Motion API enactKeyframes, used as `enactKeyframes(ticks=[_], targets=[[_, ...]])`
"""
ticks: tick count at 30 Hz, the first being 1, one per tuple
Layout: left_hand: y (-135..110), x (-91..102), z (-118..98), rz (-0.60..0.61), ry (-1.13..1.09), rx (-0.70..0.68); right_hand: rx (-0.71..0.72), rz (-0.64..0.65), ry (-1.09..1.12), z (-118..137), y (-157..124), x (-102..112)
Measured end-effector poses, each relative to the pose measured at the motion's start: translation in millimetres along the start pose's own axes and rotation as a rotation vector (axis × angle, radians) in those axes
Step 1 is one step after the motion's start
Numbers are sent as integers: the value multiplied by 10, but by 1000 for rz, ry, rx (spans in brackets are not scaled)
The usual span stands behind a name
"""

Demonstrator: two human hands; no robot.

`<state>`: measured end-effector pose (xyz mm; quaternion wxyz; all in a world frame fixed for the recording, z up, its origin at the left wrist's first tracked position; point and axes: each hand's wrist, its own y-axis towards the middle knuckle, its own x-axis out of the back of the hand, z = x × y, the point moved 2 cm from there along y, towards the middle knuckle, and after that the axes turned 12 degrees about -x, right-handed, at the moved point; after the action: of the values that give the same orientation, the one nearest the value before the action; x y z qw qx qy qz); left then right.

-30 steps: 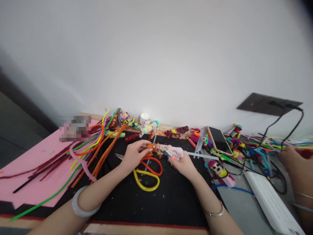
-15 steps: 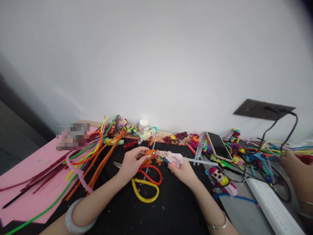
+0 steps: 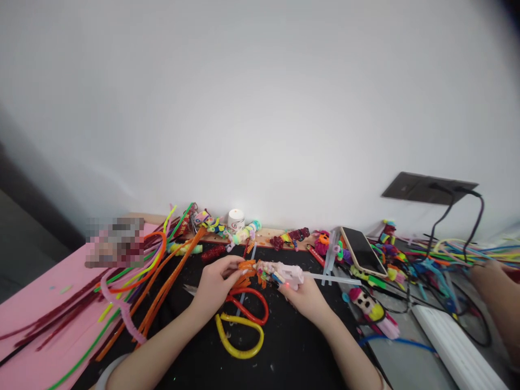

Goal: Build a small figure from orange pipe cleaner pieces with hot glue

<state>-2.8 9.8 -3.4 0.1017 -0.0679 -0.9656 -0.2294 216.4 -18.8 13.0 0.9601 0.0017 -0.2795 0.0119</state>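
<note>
My right hand is wrapped round a pale pink hot glue gun, whose small red light glows. A clear glue stick sticks out of its back end. The gun's nozzle end, crusted with coloured bits, points left toward my left hand. Between the left thumb and fingers is an orange pipe cleaner piece, close to the nozzle; whether they touch I cannot tell. Scissors with a red handle loop and a yellow one lie under my left hand, their blades partly hidden by it.
Long pipe cleaners spread over pink sheet at left. Small pipe cleaner dolls, a white cup and a phone lie along the back and right. A white power strip and another person's hand are at far right.
The whole view has shifted, so the table sits lower in the picture. Both hands keep their holds, with the orange piece still close to the glue gun's nozzle.
</note>
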Motion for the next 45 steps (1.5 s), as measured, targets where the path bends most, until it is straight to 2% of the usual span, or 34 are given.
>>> enactKeyframes(ticks=[4,17,24,30,33,37,45], targets=[[3,-1,17,2,2,8,-2,54,-39,-18,11,-2],[6,23,30,-34,7,22,63,54,-82,35,13,47],[28,38,45,-77,-32,56,-19,-113,-269,-30,37,167],[30,51,38,-101,-46,86,13,-67,-438,11,17,337],[32,54,70,-95,-46,94,-35,-29,-558,-64,9,389],[39,56,104,-103,-48,84,-80,-62,-686,-183,6,418],[26,57,90,-136,-33,82,-146,-125,-664,-205,9,475]])
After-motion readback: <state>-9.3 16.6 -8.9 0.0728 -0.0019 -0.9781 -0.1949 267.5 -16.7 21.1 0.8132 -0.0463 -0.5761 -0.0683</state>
